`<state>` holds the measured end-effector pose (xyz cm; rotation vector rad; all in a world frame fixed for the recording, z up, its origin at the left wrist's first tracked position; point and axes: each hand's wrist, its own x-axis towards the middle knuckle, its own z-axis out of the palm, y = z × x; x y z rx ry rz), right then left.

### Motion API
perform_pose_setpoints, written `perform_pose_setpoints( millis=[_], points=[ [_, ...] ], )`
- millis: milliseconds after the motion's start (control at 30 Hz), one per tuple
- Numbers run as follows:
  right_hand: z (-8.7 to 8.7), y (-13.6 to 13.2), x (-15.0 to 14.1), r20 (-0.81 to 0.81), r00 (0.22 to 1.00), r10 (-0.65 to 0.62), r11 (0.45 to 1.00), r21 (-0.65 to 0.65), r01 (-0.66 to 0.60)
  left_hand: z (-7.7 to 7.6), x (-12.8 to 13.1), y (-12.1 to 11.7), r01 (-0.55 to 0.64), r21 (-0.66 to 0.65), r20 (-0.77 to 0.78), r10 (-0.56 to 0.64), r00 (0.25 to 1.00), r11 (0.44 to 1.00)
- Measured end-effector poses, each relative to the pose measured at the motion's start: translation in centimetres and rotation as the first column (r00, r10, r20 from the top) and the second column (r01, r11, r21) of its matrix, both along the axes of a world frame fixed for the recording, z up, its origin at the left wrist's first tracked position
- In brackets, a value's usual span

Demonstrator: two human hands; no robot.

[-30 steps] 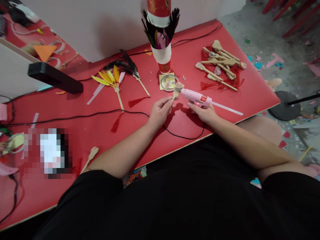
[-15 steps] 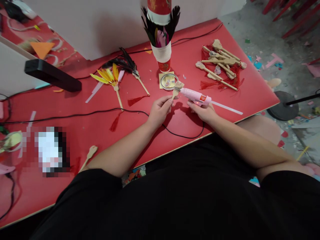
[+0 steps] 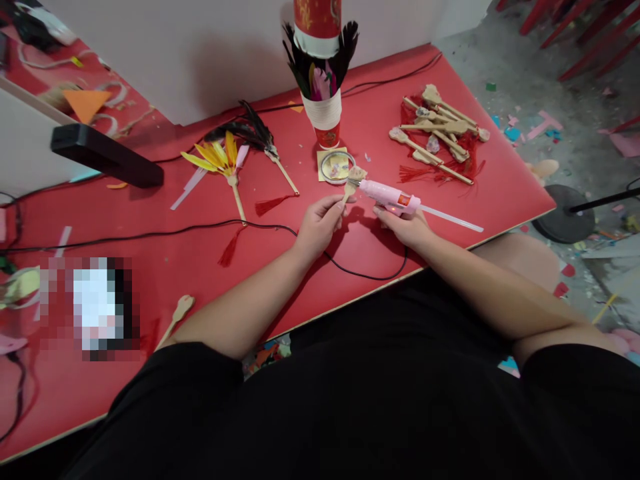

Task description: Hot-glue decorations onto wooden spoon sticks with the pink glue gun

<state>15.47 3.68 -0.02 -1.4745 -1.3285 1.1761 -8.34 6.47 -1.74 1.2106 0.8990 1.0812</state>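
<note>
My left hand [image 3: 323, 223] is closed around the handle of a small wooden stick with a wide, shaped head [image 3: 354, 179]. In my right hand [image 3: 405, 223] is a pink hot glue gun [image 3: 390, 195], its metal nozzle at the wooden head and a clear glue stick [image 3: 453, 218] poking out of its back. Whether the nozzle touches the wood I cannot tell. Just beyond the head lies a round clear dish [image 3: 336, 167] on a yellow paper square. The gun's black cord [image 3: 367, 275] loops below my hands on the red table [image 3: 225, 267].
Wooden sticks with red tassels [image 3: 443, 133] are piled at the right. A paper cup of feathers [image 3: 323, 110] stands at the back. Left of it lie a yellow feather piece [image 3: 231, 170] and a black feather piece [image 3: 275, 153]. A black bar-shaped object [image 3: 107, 157] juts in at left.
Both hands keep the same hold, with the nozzle still at the wooden head. The whole view has shifted very slightly; nothing was picked up or let go.
</note>
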Motion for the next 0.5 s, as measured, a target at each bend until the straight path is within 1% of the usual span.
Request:
perform_pose_setpoints(
  millis=[133,300,500],
  points=[
    [0.27,-0.08,-0.01,0.003,1.0,-0.011,1.0,-0.013,0.011,-0.04,0.06,0.03,-0.002,-0.017,-0.015,0.001,1.0,1.0],
    [0.35,-0.05,-0.14,-0.001,1.0,0.0,1.0,-0.003,0.0,0.04,0.02,0.01,0.006,-0.005,-0.01,-0.006,1.0,1.0],
    [0.49,-0.05,-0.24,-0.011,1.0,-0.016,1.0,-0.025,0.016,-0.1,-0.06,0.07,0.005,-0.001,-0.015,-0.005,1.0,1.0]
  ],
)
